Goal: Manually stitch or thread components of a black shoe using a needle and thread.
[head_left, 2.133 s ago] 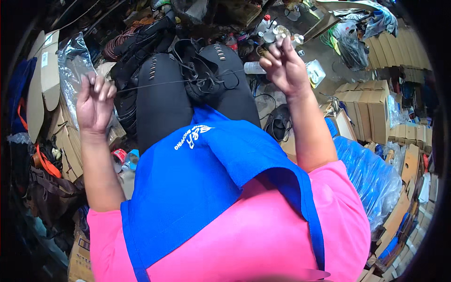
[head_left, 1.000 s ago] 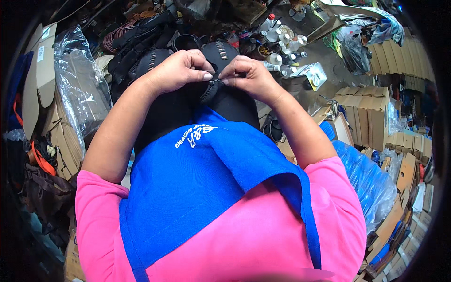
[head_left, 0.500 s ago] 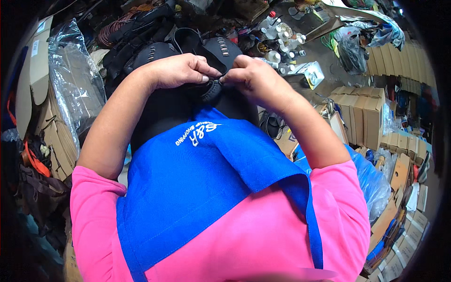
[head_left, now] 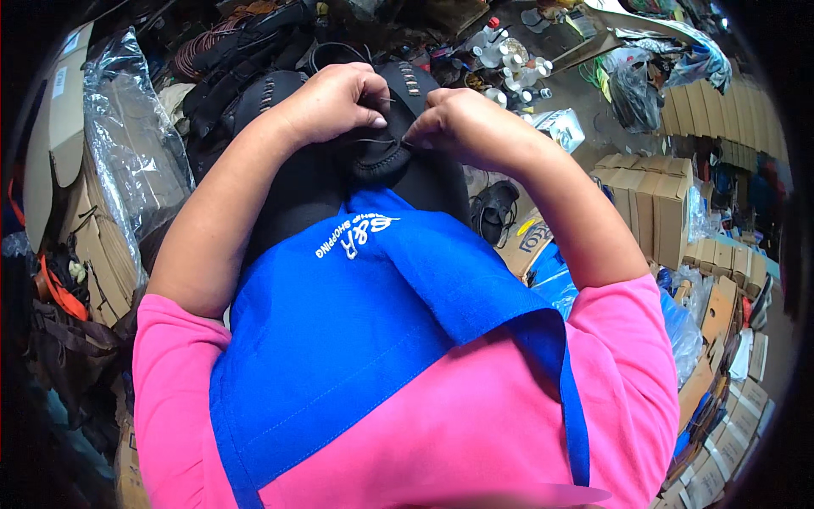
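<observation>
A black shoe (head_left: 380, 163) with coarse stitching along its rounded edge lies in my lap, its far part hidden by my hands. Just above it, the thumb and fingers of my left hand (head_left: 335, 103) are pinched; a fine line shows by the fingertips, too thin to name. To the shoe's right, my right hand (head_left: 466, 125) has its fingertips pressed together at the end of a thin thread (head_left: 373, 141). This thread crosses over the shoe between the hands. A blue apron (head_left: 339, 339) covers my front.
Several white bottles (head_left: 513, 59) stand ahead to the right. A black sandal (head_left: 494, 209) lies beside my right leg. Stacked cardboard boxes (head_left: 649, 204) are on the right. Clear plastic (head_left: 140, 144) over cardboard is at the left, with black straps and coiled cord (head_left: 212, 47) further ahead.
My hands were close together at the shoe's edge. Now they are further apart, the left one lifted away, and more of the shoe and the thread shows.
</observation>
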`<state>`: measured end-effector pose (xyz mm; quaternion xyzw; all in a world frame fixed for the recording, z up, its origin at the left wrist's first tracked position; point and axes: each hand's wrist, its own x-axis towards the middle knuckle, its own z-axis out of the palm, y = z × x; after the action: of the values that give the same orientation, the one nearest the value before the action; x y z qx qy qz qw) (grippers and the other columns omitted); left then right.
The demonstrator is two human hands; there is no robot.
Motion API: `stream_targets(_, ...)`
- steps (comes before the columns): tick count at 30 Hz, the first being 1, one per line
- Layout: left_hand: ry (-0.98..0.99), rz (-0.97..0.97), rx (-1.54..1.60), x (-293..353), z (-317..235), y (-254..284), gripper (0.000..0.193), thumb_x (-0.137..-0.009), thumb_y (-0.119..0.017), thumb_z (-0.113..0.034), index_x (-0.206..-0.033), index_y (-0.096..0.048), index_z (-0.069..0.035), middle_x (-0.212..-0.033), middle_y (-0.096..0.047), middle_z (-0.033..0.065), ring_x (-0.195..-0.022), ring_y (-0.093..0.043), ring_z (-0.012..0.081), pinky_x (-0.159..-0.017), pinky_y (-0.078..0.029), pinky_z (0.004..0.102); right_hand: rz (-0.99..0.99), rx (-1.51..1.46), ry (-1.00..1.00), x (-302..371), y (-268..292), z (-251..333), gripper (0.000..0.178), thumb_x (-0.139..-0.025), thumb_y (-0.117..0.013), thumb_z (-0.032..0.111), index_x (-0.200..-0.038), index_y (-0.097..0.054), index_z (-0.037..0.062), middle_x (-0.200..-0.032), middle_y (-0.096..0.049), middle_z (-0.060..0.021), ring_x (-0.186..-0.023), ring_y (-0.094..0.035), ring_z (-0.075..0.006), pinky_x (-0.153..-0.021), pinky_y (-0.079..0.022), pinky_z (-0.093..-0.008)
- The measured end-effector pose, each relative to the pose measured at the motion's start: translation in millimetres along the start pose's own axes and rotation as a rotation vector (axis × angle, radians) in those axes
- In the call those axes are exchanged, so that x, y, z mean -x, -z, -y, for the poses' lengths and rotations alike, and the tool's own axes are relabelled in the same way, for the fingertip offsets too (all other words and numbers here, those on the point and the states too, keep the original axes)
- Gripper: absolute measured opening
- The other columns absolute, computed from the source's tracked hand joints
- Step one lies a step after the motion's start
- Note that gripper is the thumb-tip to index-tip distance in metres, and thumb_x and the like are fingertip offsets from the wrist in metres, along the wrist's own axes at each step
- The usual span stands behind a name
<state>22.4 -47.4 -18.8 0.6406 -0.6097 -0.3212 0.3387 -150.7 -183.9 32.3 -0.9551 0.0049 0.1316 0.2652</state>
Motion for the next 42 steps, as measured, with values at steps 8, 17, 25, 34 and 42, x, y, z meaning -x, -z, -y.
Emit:
stream_targets(8,0.059,-0.391,-0.258,25.8,-24.1,-18.3,0.029,-0.07,-0.074,-0.009,-0.096,-0.063,-0.005,-0.092,-0.06,0.0119,-0.096,-0.06,0.0281,-0.083,-0.048,0.0345,-0.07,-0.421,-0.265,5.6,-16.5,-7.9,0.022,-0.077,-0.071,0.021,-0.092,-0.07,0.0058,-0.081,-0.069,-0.0109,-0.078,-0.065,-0.019,-0.076,-0.049,-0.03)
stream_targets(17,0.555,-0.01,-0.051,128.0,-36.0,44.0,0.016,-0.078,-0.069,-0.01,-0.085,-0.064,0.003,-0.08,-0.059,0.0071,-0.077,-0.058,0.0159,-0.071,-0.046,0.0296,-0.529,-1.906,0.244,79.9,-0.1,-45.4,0.023,-0.097,-0.049,0.033,-0.096,-0.056,0.0114,-0.087,-0.054,-0.0015,-0.079,-0.051,-0.0182,-0.08,-0.041,-0.0357)
stream_targets(25,-0.019,-0.363,1.455,67.5,-22.1,27.7,0.039,-0.101,-0.038,-0.033,-0.071,-0.049,-0.009,-0.111,-0.061,0.0154,-0.114,-0.054,0.0331,-0.102,-0.037,0.0441,-0.338,-0.576,-0.378,64.8,-19.4,-12.0,0.028,-0.093,-0.056,0.03,-0.097,-0.066,0.0045,-0.089,-0.067,-0.0074,-0.075,-0.062,-0.0218,-0.067,-0.049,-0.0378)
stream_targets(34,0.24,-0.354,1.483,52.9,26.7,39.5,0.045,-0.099,-0.044,-0.037,-0.06,-0.039,-0.015,-0.061,-0.045,0.0001,-0.061,-0.049,0.0152,-0.074,-0.045,0.0345,-0.378,0.313,-0.19,93.3,-68.3,-25.4,0.026,-0.089,-0.06,0.029,-0.07,-0.058,0.0103,-0.066,-0.054,-0.0045,-0.06,-0.054,-0.0225,-0.06,-0.041,-0.0359)
stream_targets(42,0.448,-0.599,0.356,96.5,101.8,100.1,0.039,-0.094,-0.053,-0.038,-0.104,-0.066,-0.002,-0.093,-0.067,0.0057,-0.079,-0.062,0.0115,-0.074,-0.049,0.0269,-0.749,-0.616,-0.46,94.3,-33.0,-60.3,0.053,-0.089,-0.058,0.036,-0.133,-0.05,0.0071,-0.113,-0.056,-0.0077,-0.106,-0.052,-0.0172,-0.09,-0.041,-0.0302)
